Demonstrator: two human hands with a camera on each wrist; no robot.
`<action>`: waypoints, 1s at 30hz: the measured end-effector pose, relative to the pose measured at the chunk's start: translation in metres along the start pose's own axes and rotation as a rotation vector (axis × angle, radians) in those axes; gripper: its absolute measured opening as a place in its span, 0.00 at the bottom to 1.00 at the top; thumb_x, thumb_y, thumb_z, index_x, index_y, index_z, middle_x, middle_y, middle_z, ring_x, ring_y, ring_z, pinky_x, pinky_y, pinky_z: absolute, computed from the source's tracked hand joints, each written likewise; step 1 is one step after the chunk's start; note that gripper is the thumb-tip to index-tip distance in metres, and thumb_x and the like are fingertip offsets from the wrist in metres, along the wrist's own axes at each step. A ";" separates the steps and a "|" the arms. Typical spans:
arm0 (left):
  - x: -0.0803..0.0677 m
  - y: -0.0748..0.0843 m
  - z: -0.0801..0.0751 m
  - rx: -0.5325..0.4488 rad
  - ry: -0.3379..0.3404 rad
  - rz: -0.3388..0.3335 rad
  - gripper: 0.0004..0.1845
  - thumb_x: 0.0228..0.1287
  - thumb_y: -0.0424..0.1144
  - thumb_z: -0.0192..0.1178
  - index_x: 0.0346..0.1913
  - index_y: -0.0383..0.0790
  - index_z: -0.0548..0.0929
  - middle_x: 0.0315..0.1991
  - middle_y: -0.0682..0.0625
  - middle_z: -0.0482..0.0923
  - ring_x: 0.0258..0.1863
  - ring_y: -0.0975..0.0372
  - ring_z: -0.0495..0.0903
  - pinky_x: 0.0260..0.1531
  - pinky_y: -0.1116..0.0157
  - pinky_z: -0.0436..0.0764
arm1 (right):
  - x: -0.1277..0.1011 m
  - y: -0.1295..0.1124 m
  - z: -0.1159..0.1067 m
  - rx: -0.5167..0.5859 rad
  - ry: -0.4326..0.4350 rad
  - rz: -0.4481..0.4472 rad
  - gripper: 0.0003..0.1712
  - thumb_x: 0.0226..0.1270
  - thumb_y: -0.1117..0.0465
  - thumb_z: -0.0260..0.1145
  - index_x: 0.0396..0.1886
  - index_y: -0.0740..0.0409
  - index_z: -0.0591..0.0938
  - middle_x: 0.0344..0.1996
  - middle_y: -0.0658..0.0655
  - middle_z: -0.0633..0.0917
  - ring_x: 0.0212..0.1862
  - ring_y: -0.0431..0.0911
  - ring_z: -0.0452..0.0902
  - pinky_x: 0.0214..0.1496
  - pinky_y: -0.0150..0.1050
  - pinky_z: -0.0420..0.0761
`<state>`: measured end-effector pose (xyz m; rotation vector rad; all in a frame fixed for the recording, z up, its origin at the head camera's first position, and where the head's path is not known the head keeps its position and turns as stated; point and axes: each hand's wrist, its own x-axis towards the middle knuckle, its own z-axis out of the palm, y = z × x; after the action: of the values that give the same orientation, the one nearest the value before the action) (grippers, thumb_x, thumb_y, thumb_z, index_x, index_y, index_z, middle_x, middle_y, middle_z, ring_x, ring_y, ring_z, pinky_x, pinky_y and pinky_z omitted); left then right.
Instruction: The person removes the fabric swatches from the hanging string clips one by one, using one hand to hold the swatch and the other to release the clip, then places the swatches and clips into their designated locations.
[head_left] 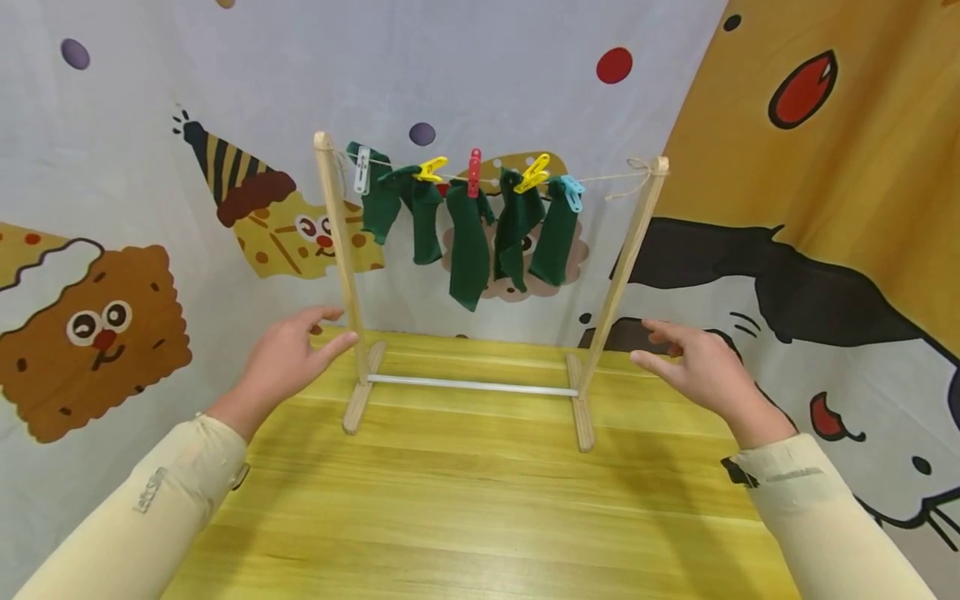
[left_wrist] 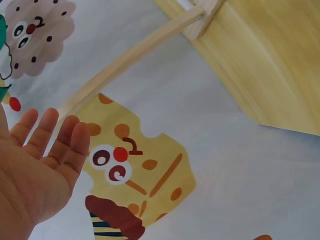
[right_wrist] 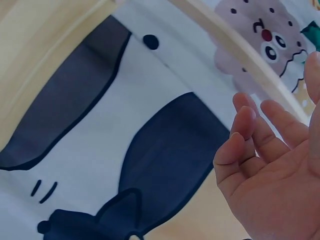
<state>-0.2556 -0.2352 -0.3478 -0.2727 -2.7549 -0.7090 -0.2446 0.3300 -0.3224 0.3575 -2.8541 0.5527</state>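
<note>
Only one piece of writing shows: small grey lettering printed on the cream-coloured left sleeve, at about 8 o'clock in the head view (it runs slanted along the forearm), and it is too small and blurred to read. Nothing else bears readable text, numbers or signs.

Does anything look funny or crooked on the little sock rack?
Yes. The rack's posts lean inward instead of standing straight. The green socks are bunched up and hang at different heights. Nothing looks spilled or broken.
</note>
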 end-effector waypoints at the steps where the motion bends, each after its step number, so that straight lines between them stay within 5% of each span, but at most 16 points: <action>1: 0.001 0.002 -0.001 -0.002 0.001 0.002 0.42 0.63 0.74 0.49 0.69 0.48 0.72 0.65 0.46 0.75 0.58 0.48 0.78 0.50 0.43 0.78 | 0.001 -0.003 0.000 -0.002 -0.001 -0.011 0.42 0.64 0.30 0.61 0.72 0.46 0.71 0.57 0.59 0.83 0.52 0.55 0.80 0.50 0.58 0.80; 10: 0.007 0.011 -0.005 -0.009 0.008 0.014 0.42 0.62 0.75 0.49 0.69 0.48 0.72 0.65 0.48 0.76 0.58 0.49 0.78 0.50 0.44 0.78 | 0.013 -0.029 -0.002 -0.030 0.034 -0.087 0.39 0.63 0.33 0.64 0.69 0.47 0.75 0.39 0.52 0.86 0.36 0.45 0.76 0.34 0.40 0.75; 16: 0.012 0.018 -0.009 -0.043 0.019 0.007 0.42 0.61 0.75 0.48 0.68 0.49 0.72 0.64 0.48 0.76 0.58 0.50 0.78 0.50 0.45 0.79 | 0.022 -0.047 -0.004 -0.062 0.086 -0.172 0.37 0.62 0.36 0.67 0.65 0.52 0.79 0.43 0.54 0.88 0.37 0.46 0.77 0.35 0.41 0.75; 24: 0.018 0.025 -0.010 -0.109 0.029 -0.015 0.41 0.60 0.75 0.49 0.66 0.51 0.74 0.62 0.50 0.78 0.56 0.51 0.78 0.46 0.48 0.80 | 0.034 -0.070 -0.007 -0.052 0.100 -0.236 0.36 0.63 0.37 0.67 0.66 0.47 0.78 0.44 0.49 0.87 0.31 0.43 0.73 0.29 0.37 0.71; 30: 0.023 0.030 -0.010 -0.155 0.038 -0.010 0.40 0.61 0.75 0.49 0.67 0.52 0.74 0.62 0.51 0.78 0.55 0.52 0.78 0.45 0.49 0.81 | 0.040 -0.089 -0.010 -0.047 0.096 -0.286 0.36 0.63 0.35 0.66 0.67 0.46 0.77 0.49 0.51 0.87 0.39 0.44 0.80 0.35 0.40 0.77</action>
<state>-0.2679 -0.2118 -0.3188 -0.2748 -2.6708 -0.9226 -0.2568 0.2462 -0.2734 0.6969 -2.6541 0.4329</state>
